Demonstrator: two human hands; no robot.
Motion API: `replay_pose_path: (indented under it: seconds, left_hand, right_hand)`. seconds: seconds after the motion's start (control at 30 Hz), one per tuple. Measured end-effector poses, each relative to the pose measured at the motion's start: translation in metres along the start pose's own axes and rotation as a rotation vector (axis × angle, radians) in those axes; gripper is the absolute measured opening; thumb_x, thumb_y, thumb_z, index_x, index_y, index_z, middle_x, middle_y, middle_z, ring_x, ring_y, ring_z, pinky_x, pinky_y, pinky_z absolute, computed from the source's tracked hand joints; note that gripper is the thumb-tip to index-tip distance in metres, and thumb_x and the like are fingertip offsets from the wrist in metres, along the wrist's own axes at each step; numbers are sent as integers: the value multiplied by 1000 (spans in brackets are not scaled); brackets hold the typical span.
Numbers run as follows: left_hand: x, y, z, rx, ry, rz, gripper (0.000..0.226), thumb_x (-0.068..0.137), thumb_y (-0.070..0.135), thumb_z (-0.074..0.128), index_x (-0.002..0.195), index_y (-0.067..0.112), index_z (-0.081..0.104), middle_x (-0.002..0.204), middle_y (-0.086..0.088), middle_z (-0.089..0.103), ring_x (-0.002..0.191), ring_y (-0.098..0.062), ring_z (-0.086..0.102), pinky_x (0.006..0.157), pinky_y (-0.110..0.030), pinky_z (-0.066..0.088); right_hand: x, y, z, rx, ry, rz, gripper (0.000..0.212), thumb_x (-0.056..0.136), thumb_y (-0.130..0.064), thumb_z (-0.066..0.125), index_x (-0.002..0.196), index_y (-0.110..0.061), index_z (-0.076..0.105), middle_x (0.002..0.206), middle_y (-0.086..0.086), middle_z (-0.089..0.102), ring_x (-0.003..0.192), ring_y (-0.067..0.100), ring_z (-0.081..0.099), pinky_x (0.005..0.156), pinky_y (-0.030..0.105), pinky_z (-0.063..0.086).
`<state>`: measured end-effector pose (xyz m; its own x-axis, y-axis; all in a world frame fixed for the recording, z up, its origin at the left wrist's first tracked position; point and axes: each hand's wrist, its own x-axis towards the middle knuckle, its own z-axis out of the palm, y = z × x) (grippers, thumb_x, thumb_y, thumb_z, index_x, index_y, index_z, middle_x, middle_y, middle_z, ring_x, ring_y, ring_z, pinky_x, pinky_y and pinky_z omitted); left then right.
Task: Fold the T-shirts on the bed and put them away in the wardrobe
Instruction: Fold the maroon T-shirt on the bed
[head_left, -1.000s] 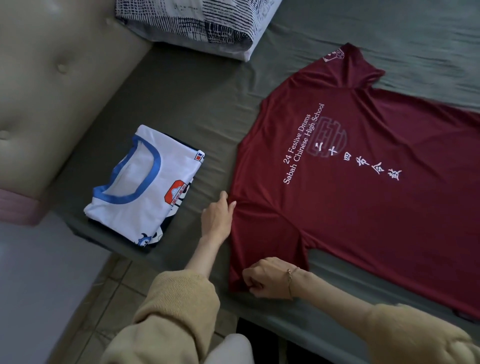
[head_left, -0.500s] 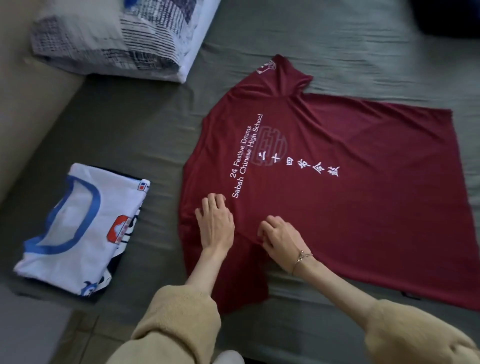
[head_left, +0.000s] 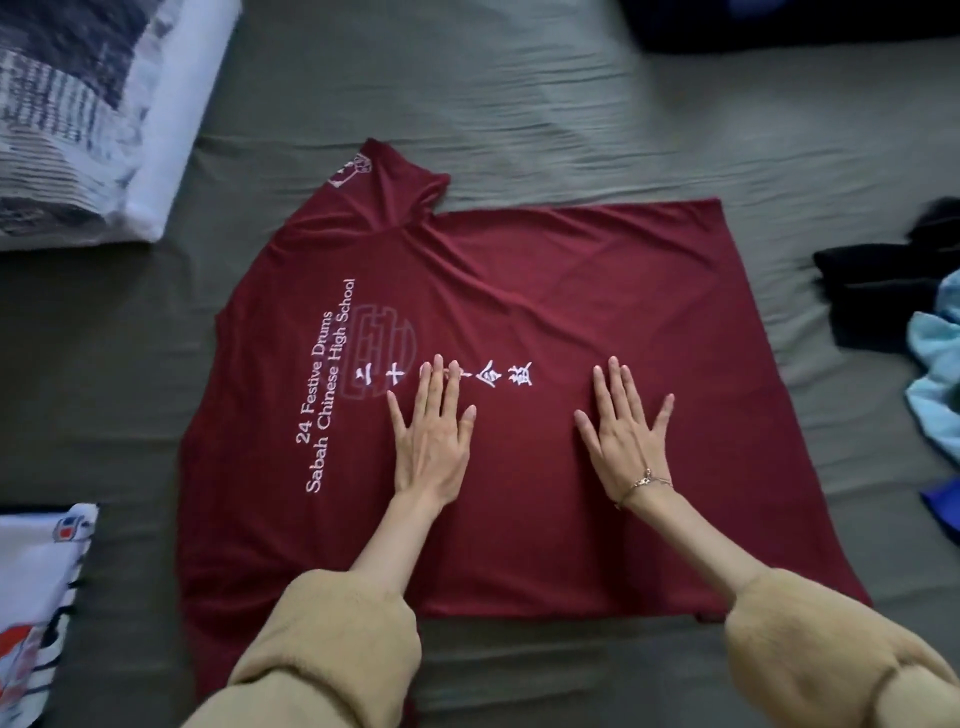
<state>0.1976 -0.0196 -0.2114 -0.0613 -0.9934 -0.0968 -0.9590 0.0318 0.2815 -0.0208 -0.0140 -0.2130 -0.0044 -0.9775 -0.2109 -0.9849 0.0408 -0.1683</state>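
Both hands, left hand (head_left: 432, 439) and right hand (head_left: 626, 435), were laid flat with fingers spread on the maroon T-shirt (head_left: 519, 312) at frame centre, where uneven pressure could have dragged new wrinkles in

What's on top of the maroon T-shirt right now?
Both hands lie flat on the maroon T-shirt: left hand over the white printed characters, right hand beside it. What the palms cover is hidden.

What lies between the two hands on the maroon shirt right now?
In the head view, only maroon T-shirt fabric lies between the left hand and right hand; the white printed characters sit just above that stretch. Both palms lie flat.
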Motion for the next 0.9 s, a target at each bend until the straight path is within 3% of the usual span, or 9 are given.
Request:
replay_pose_path:
  seconds: [0.1, 0.2, 0.33, 0.5, 0.63, 0.7, 0.8, 0.9]
  left_hand:
    - [46, 13, -2, -2, -19, 20, 60, 95, 51, 0, 147, 24, -10, 155, 9, -16, 141, -4, -18, 115, -45, -12]
    - [98, 26, -3, -58, -23, -13, 55, 103, 39, 21, 151, 22, 1, 159, 6, -8, 145, -6, -10, 116, -45, -10]
    - [155, 34, -4, -28, 9, -11, 51, 104, 35, 23, 151, 21, 14, 159, 5, 5, 146, -9, -1, 116, -45, -9]
    - [234, 39, -6, 51, 168, 15, 43, 101, 24, 36, 144, 21, 37, 149, 0, 35, 138, -16, 28, 115, -43, 12]
    - [279, 52, -6, 66, 194, 81, 40, 99, 25, 41, 139, 21, 43, 140, -2, 42, 129, -19, 37, 105, -37, 28]
    - [296, 63, -5, 54, 189, 92, 32, 98, 29, 42, 127, 19, 51, 127, -5, 48, 120, -22, 42, 99, -37, 31]
    - [310, 83, -1, 47, 179, 158, 26, 100, 28, 38, 113, 12, 54, 113, -11, 49, 109, -27, 43, 90, -39, 33]
    - [316, 100, 8, 42, 136, 225, 28, 102, 28, 32, 112, 10, 52, 110, -10, 49, 107, -28, 43, 88, -40, 32]
  right_hand:
    - [48, 18, -17, 15, -10, 67, 60, 101, -43, 18, 149, -19, -8, 157, -5, -16, 144, 8, -14, 111, 56, -10]
    - [101, 37, -34, 32, 5, 82, 58, 102, -40, 21, 150, -18, -2, 158, -5, -11, 144, 7, -10, 111, 57, -9]
    - [161, 61, -52, 53, 40, 95, 54, 102, -35, 23, 151, -18, 7, 159, -5, -3, 145, 7, -4, 112, 56, -8]
    - [243, 94, -70, 72, 233, 107, 43, 102, -24, 27, 145, -17, 30, 154, -3, 23, 142, 12, 17, 113, 53, -2]
    - [288, 116, -80, 33, 256, 94, 37, 101, -20, 32, 135, -13, 42, 141, 9, 39, 136, 21, 28, 112, 55, 0]
    - [301, 124, -82, -14, 254, 55, 37, 100, -25, 30, 126, -5, 47, 132, 17, 43, 127, 31, 37, 112, 54, 10]
    - [302, 129, -86, 5, 298, -49, 54, 94, -35, 15, 106, 1, 53, 108, 21, 55, 106, 37, 48, 87, 49, 38]
    - [303, 140, -88, 16, 276, -115, 32, 101, -26, 31, 106, -1, 50, 105, 17, 55, 107, 33, 48, 77, 44, 41]
